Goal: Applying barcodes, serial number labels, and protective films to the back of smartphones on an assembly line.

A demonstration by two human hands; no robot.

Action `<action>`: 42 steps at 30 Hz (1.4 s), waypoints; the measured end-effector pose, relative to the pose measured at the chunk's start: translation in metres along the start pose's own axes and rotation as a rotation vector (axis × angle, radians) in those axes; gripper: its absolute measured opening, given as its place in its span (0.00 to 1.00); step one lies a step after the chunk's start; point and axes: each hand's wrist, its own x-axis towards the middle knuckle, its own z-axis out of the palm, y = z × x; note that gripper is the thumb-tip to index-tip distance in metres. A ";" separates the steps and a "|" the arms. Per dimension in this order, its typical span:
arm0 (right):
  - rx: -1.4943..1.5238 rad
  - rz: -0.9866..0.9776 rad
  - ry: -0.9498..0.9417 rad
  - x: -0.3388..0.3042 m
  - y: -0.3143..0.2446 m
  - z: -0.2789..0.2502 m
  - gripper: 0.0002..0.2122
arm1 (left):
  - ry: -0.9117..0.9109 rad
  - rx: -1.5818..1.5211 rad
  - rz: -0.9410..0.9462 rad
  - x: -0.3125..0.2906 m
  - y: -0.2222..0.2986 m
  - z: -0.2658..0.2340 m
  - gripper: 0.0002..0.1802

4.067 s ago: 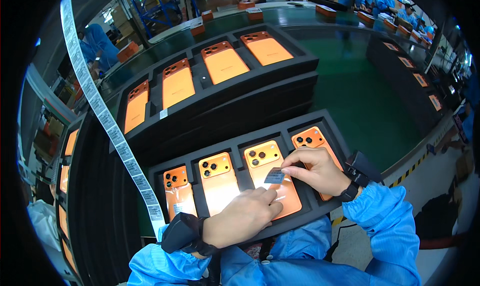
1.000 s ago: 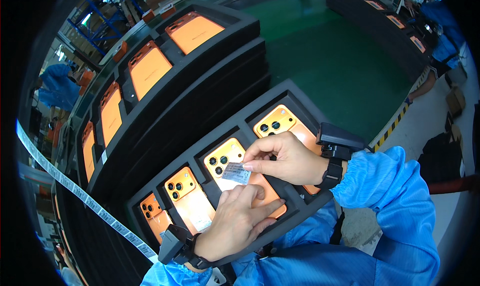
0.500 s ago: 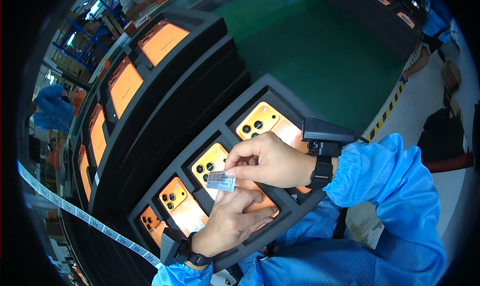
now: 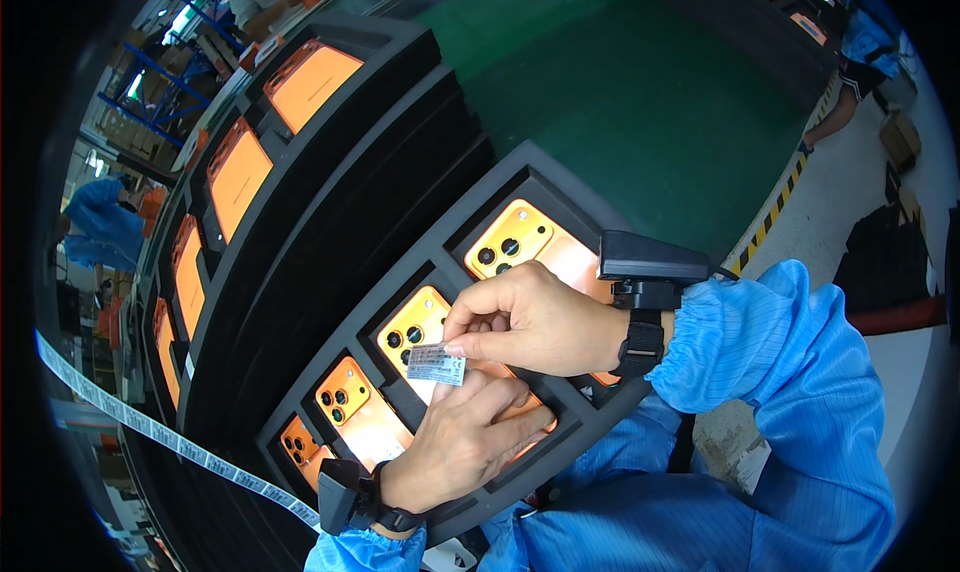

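Four orange phones [image 4: 370, 424] lie in one dark tray [image 4: 530, 154], lower centre; four more in another tray [image 4: 400, 50], upper left. One silver label [image 4: 435, 365], left of centre, is pinched in the right hand's [image 4: 540, 317] fingers, jutting left of them above the third phone [image 4: 408, 322]. The left hand's [image 4: 445, 447] bent fingers lie over that phone; their grip is unclear.

Glossy, smooth phone [image 4: 428, 310]; shiny, film-like label [image 4: 436, 365] — matt, foam-like tray [image 4: 575, 187]; creased, faintly sheeny cloth sleeve [image 4: 800, 372].
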 end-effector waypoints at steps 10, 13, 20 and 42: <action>0.040 0.043 0.018 -0.002 0.003 -0.001 0.06 | -0.020 -0.117 -0.058 -0.003 -0.006 0.003 0.10; 0.031 0.020 0.011 0.000 -0.002 0.002 0.06 | -0.026 -0.136 -0.089 -0.008 -0.002 -0.002 0.11; -0.005 0.025 0.015 -0.001 0.000 -0.003 0.06 | -0.011 -0.138 -0.076 -0.004 -0.003 0.002 0.12; 0.161 0.084 0.310 -0.056 -0.013 -0.091 0.05 | -0.127 0.245 0.001 0.070 0.037 -0.002 0.15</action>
